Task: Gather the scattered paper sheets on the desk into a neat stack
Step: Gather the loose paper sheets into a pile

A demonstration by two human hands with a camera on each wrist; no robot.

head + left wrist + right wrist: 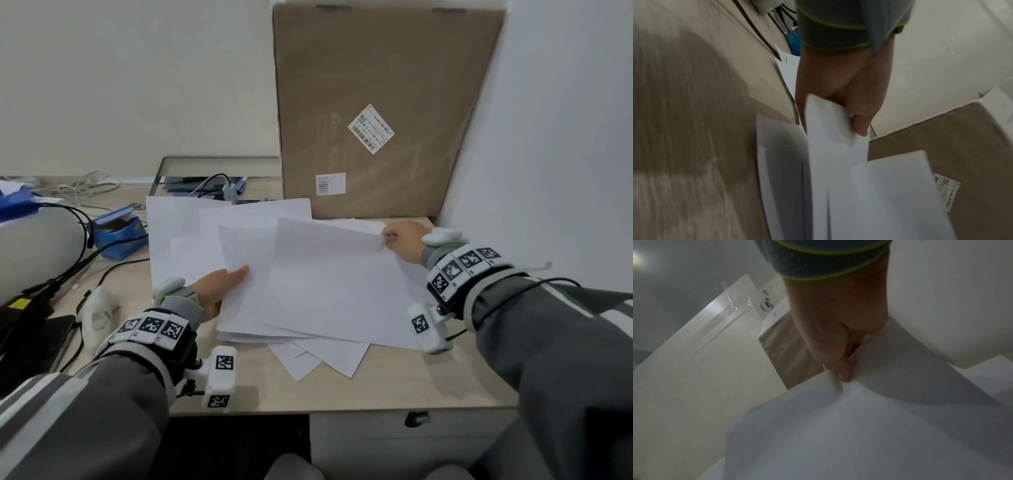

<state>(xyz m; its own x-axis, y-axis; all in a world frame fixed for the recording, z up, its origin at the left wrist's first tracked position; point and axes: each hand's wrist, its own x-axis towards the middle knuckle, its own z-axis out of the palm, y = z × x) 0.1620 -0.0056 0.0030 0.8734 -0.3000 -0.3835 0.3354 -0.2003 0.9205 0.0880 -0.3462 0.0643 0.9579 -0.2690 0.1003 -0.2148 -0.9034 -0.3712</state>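
Note:
Several white paper sheets [318, 284] lie fanned and overlapping on the light wooden desk [394, 380]. My left hand [219, 287] holds the left edge of the upper sheets [830, 129], thumb on top and fingers underneath. My right hand [402, 240] pinches the far right corner of the top sheet [849, 426], which is lifted slightly. More sheets [178, 233] spread flat to the back left, and corners of others [318, 359] stick out toward the desk's front edge.
A large cardboard box [383, 109] leans upright against the wall behind the papers. At left lie a blue box [120, 233], black cables [75, 270], a grey cylinder [34, 246] and a dark phone [37, 342]. A white wall [555, 137] borders the right.

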